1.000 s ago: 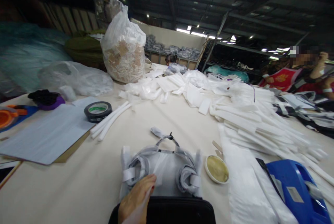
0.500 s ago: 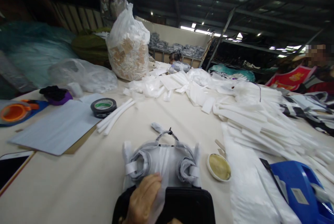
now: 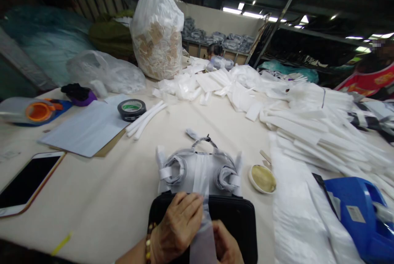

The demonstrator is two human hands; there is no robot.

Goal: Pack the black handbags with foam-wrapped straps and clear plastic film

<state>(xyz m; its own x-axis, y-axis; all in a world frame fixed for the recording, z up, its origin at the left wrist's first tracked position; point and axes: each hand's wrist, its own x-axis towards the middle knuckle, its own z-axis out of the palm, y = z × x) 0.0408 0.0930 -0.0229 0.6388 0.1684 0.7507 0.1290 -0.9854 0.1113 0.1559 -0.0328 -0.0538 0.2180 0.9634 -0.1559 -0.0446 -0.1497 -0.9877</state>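
A folded grey garment (image 3: 199, 169) with rolled ends lies on the cream table (image 3: 101, 198), its near edge over a black case (image 3: 238, 223). A translucent white strip (image 3: 201, 186) runs down its middle toward me. My left hand (image 3: 177, 225) pinches this strip at the case's top edge, fingers closed on it. My right hand (image 3: 226, 245) sits just right of the strip lower down, fingers curled against it; whether it grips is hard to see.
A small dish of yellow paste (image 3: 262, 178) sits right of the garment, a blue tape dispenser (image 3: 360, 210) further right. White strips (image 3: 308, 128) pile across the far table. Left: phone (image 3: 27, 182), clipboard with paper (image 3: 88, 128), tape roll (image 3: 131, 109), stuffed bag (image 3: 156, 34). A person works at right.
The view tilted down and both hands came into view. My left hand slid back from the garment onto the case, pulling the strip along; my right hand joined it.
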